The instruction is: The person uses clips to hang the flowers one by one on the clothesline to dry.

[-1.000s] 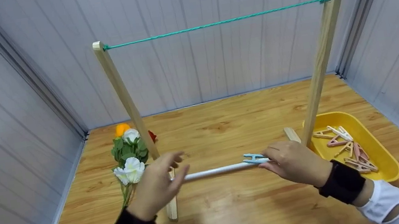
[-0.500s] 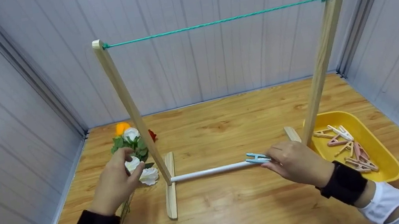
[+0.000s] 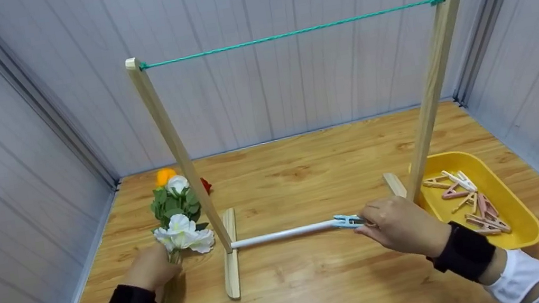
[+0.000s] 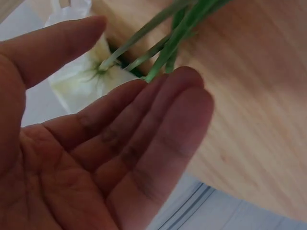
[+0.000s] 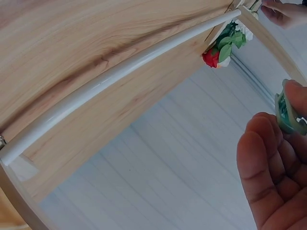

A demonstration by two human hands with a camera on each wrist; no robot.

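We see the right hand [image 3: 401,225] pinching a blue clothespin [image 3: 348,221] at the right end of the white bar [image 3: 282,234] of the wooden rack [image 3: 178,149], fingers [image 5: 268,177] curled round it. The left hand [image 3: 150,268] sits at the stems of the flower bunch [image 3: 179,224] lying on the tabletop [image 3: 321,283] left of the rack; in the wrist view its fingers [image 4: 144,129] are straight and relaxed, at the green stems, gripping nothing. A yellow tray [image 3: 523,220] of clothespins sits far right.
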